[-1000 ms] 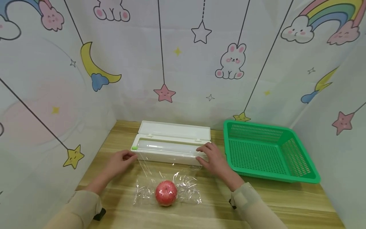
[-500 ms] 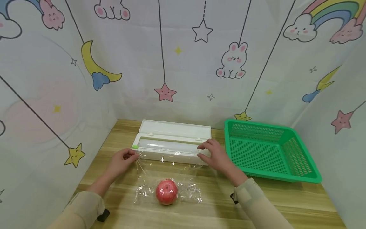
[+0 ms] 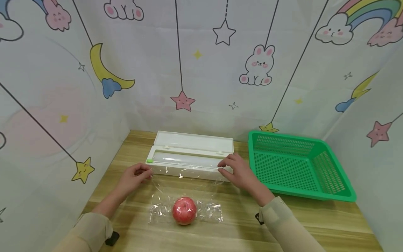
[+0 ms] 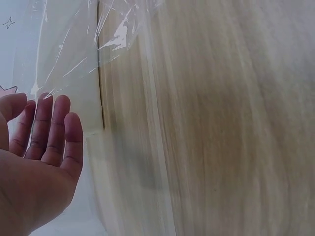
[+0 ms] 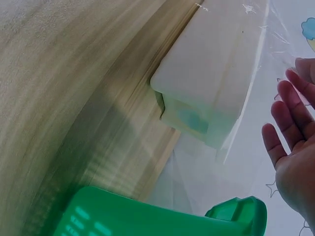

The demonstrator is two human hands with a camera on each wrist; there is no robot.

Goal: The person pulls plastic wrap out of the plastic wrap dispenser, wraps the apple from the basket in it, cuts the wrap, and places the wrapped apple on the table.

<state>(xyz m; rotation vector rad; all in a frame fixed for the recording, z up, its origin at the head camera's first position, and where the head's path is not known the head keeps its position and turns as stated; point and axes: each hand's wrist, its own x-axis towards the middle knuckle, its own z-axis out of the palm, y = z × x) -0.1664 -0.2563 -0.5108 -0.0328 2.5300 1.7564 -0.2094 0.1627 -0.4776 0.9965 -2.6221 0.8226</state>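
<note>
A sheet of clear plastic wrap (image 3: 185,185) stretches from the white wrap dispenser box (image 3: 189,171) toward a red apple (image 3: 184,210) on the table. Around the apple the film lies crinkled and shiny. At the box's front left corner, my left hand (image 3: 133,180) pinches the film's edge between thumb and fingers; the left wrist view shows the film (image 4: 118,34) running up from the fingertips. My right hand (image 3: 237,173) holds the film at the box's right end, thumb and forefinger close together. Inside the box, the wrap roll (image 3: 185,160) shows under the raised lid (image 3: 193,141).
A green plastic basket (image 3: 283,171) stands right of the box, close to my right forearm. A small green slider (image 3: 149,161) sits at the box's left end. Patterned cloth (image 3: 204,77) encloses the wooden table (image 3: 245,231) at the back and sides.
The film in front of the box looks smoother and more spread than a second ago, with fewer creases on its left. Both hands stay nearly in place; the view shifts slightly.
</note>
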